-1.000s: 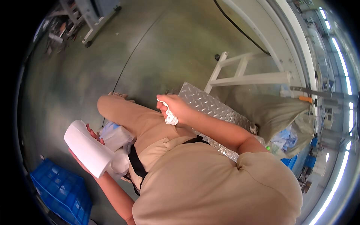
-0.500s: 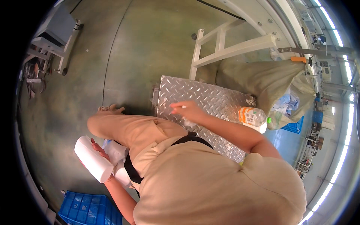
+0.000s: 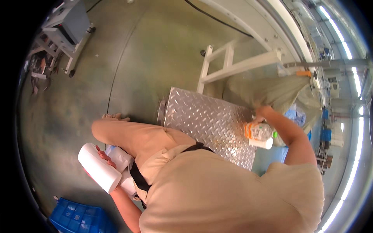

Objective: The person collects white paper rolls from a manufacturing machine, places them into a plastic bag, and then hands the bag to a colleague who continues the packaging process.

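My left hand [image 3: 107, 157] is closed around a smooth white roll [image 3: 98, 167], its fingers curled over the roll's side. Right behind it, against my trouser leg, are white wrapped bundles [image 3: 120, 158]. On the right, my right hand [image 3: 262, 113] reaches over the far right edge of a metal tread-plate platform [image 3: 206, 120]. It is at the base of a clear plastic bottle [image 3: 261, 132] with an orange label and green cap; its fingers are blurred and partly hidden. A white cylinder [image 3: 263, 143] sits next to the bottle.
A large greenish sack [image 3: 268, 91] with plastic film inside stands beyond the platform. The white legs of a machine frame [image 3: 241, 68] rise behind it. A blue crate [image 3: 81, 217] is at lower left, and a grey wheeled cabinet [image 3: 72, 25] at upper left.
My right hand has moved right, from above the platform's middle, where it pinched a small white thing, to the bottle and sack. My left hand still holds the roll, nearly unmoved.
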`<act>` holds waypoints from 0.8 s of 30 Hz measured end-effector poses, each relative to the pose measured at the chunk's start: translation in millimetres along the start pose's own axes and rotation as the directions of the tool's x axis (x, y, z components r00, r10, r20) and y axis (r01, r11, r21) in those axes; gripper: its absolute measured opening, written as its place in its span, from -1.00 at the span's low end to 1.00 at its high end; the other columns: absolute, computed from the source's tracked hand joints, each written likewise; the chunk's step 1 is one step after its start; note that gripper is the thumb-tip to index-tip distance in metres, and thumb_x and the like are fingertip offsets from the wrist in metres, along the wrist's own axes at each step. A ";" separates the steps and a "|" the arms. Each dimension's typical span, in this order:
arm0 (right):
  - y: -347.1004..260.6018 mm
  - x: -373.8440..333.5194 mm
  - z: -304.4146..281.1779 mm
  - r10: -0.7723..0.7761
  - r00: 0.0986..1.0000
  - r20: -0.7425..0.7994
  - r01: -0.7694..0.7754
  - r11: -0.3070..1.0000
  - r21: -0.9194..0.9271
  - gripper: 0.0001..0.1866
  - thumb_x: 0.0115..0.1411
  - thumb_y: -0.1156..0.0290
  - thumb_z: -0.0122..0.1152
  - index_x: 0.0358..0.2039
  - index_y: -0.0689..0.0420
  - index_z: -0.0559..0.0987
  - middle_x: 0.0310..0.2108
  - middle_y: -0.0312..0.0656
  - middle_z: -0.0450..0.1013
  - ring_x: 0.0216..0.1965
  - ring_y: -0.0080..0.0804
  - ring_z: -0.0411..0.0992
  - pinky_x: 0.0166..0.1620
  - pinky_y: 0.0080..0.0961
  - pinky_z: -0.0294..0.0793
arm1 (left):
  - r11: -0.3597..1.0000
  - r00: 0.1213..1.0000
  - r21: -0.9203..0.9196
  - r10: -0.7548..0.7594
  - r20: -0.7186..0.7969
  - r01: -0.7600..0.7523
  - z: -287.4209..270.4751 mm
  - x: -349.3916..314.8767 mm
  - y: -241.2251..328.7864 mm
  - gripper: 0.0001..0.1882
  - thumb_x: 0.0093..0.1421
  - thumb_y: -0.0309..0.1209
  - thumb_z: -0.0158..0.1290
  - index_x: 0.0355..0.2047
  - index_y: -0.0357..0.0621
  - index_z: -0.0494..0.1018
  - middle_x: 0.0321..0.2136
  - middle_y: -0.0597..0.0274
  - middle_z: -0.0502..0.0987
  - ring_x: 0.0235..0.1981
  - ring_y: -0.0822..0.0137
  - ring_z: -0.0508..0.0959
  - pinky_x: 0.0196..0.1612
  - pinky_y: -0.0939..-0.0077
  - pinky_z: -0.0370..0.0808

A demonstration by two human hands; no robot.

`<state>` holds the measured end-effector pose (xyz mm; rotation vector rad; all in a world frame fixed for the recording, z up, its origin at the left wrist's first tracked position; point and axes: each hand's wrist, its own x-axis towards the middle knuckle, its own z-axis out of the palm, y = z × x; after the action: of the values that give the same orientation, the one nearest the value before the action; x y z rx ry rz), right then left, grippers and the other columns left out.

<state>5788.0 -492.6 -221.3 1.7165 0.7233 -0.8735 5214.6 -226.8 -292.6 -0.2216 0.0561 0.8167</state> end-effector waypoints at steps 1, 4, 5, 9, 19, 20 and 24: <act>-1.9 -1.2 4.5 0.013 0.998 0.063 -0.010 0.999 -0.049 -0.20 -0.34 -0.26 0.27 -0.15 0.07 0.52 -0.12 -0.19 0.43 -0.08 -0.24 0.40 -0.10 -0.28 0.39 | 1.000 1.000 0.020 0.020 -0.004 -0.020 -0.4 -1.7 0.3 -0.19 0.06 -0.07 0.02 0.21 -0.08 -0.10 0.05 0.10 0.20 0.07 0.22 0.25 0.08 0.16 0.20; -3.7 26.4 57.9 0.089 0.968 0.233 -0.043 0.980 -0.195 -0.05 -0.38 -0.36 0.24 -0.01 0.01 0.43 -0.03 -0.24 0.38 0.00 -0.24 0.34 0.00 -0.24 0.31 | 0.995 0.995 0.031 0.094 -0.035 -0.093 1.0 -2.9 -4.2 -0.18 0.07 -0.01 -0.01 0.21 -0.08 -0.11 0.04 0.08 0.21 0.07 0.20 0.26 0.05 0.09 0.22; -3.5 28.4 52.5 0.092 0.966 0.243 -0.039 0.976 -0.213 -0.03 -0.40 -0.37 0.25 -0.01 0.03 0.43 -0.03 -0.23 0.38 0.00 -0.24 0.35 0.00 -0.24 0.31 | 0.991 0.992 0.046 0.127 -0.025 -0.126 0.8 -5.7 -5.8 -0.18 0.09 0.01 -0.05 0.21 -0.10 -0.12 0.06 0.06 0.19 0.07 0.18 0.26 0.04 0.08 0.23; -8.3 21.8 54.8 0.106 0.935 0.337 -0.030 0.974 -0.224 0.05 -0.50 -0.38 0.30 -0.02 0.10 0.43 -0.04 -0.20 0.39 -0.02 -0.22 0.36 -0.01 -0.24 0.33 | 0.974 0.982 0.128 0.188 -0.018 -0.185 3.3 -10.1 -9.1 -0.18 0.13 0.08 -0.15 0.22 -0.15 -0.15 0.10 -0.01 0.14 0.06 0.12 0.27 0.00 0.02 0.26; -23.4 10.0 7.3 -0.107 0.840 0.533 0.036 0.989 0.143 0.00 -0.37 -0.31 0.29 0.06 0.05 0.35 0.01 -0.27 0.34 0.02 -0.35 0.30 0.01 -0.36 0.29 | 0.911 0.933 0.263 0.350 -0.084 -0.318 3.4 -20.9 -8.5 -0.10 0.04 0.30 -0.22 0.19 -0.11 -0.03 0.11 0.00 0.17 0.05 0.06 0.30 -0.08 -0.16 0.30; -28.3 5.0 -3.9 -0.156 0.808 0.568 0.035 0.975 0.219 -0.01 -0.35 -0.30 0.29 0.06 0.05 0.34 0.01 -0.28 0.34 0.02 -0.36 0.30 0.01 -0.37 0.29 | 0.915 0.940 0.251 0.337 -0.049 -0.315 1.5 -19.9 -7.3 -0.09 0.03 0.29 -0.20 0.19 -0.12 -0.03 0.10 0.00 0.19 0.05 0.07 0.30 -0.06 -0.15 0.29; -58.3 4.8 -49.0 -0.354 0.697 0.624 0.047 0.890 0.453 -0.03 -0.30 -0.27 0.29 0.09 0.03 0.30 0.03 -0.31 0.32 0.04 -0.42 0.28 0.02 -0.42 0.27 | 0.895 0.933 0.296 0.358 -0.030 -0.334 11.1 -20.3 -18.5 -0.07 0.00 0.30 -0.15 0.17 -0.16 0.01 0.04 0.00 0.26 -0.01 0.07 0.36 -0.12 -0.15 0.35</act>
<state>5753.9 -428.8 -245.5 1.4723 0.2104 -1.8132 5213.7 -251.2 -275.8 0.0330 0.2992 1.1436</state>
